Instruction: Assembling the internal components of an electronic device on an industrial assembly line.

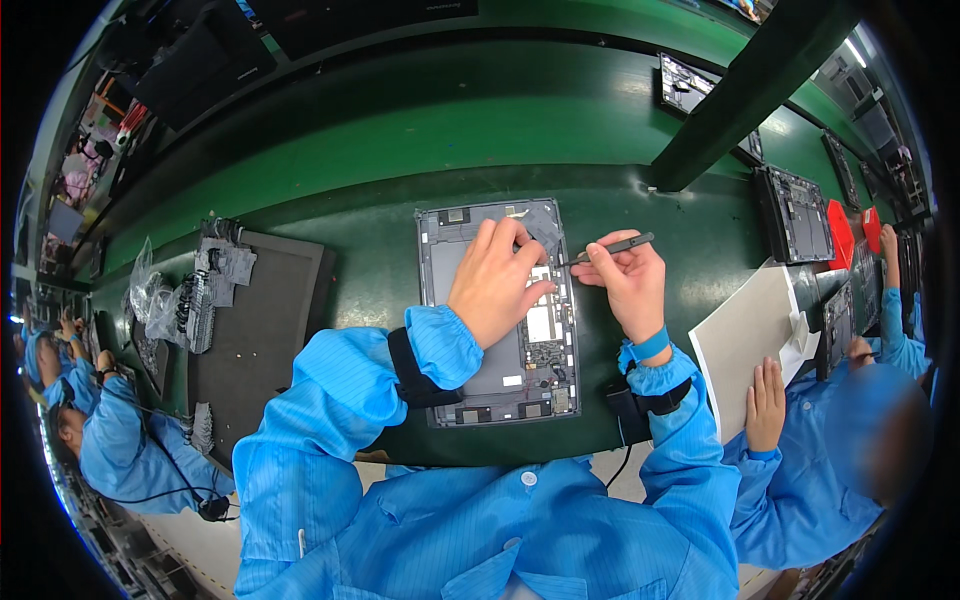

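Far to my left a person in a blue coat (120, 440) sits at the same green bench (380, 130). Nearer, a dark mat (265, 330) lies on the bench, with a heap of small bagged parts (195, 295) along its left edge.

In the middle, straight before me, lies the open tablet (497, 370), back cover off, its grey inner plate and small boards showing. My left hand (495, 285) rests flat on its upper half, fingers (512, 245) spread a little and pointing away from me, pressing down on the inside near the top right corner; it grips nothing. A black strap wraps that sleeve just behind the cuff.

My right hand (625, 275) sits just beside the tablet's right edge. Its fingers are pressed together around tweezers (612, 247), which lie nearly level, the tip reaching left to the tablet's edge close to my left fingertips. A blue band circles this wrist.

Further right a white sheet (745, 340) lies on the bench, and a neighbour's hand (767, 400) rests on its lower part. Beyond it stand more opened tablets (795, 212) and red trays (842, 232).
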